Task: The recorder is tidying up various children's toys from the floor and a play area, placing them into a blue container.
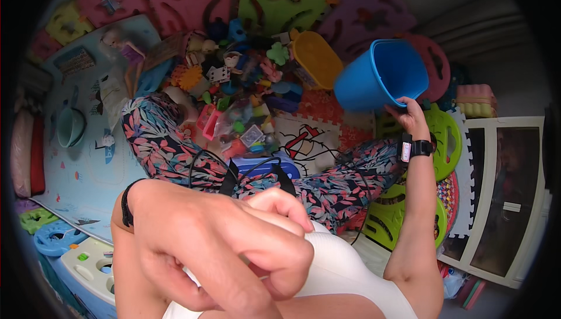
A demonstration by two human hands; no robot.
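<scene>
My right hand (412, 119) grips the rim of a blue plastic bin (359, 80), out to the right; the bin is tilted, its mouth facing right. Close to the camera at the bottom is my left hand (228, 240), back up, with curled fingers over a white top (337, 257); whatever may lie under the fingers is hidden. Between my legs lies a pile of small toys, with playing cards (251, 136), a pink plastic piece (207, 122), an orange gear-like toy (189, 77) and a blue plastic case (263, 165). A yellow plastic basket (317, 60) stands beside the pile.
Colourful play-fence panels (280, 10) line the far side. On the light blue mat (87, 178) at left are a doll (131, 54) and a pale green bowl (71, 127). Black cables (197, 157) cross my legs. A white cabinet (477, 231) stands at right near green plastic panels (442, 143).
</scene>
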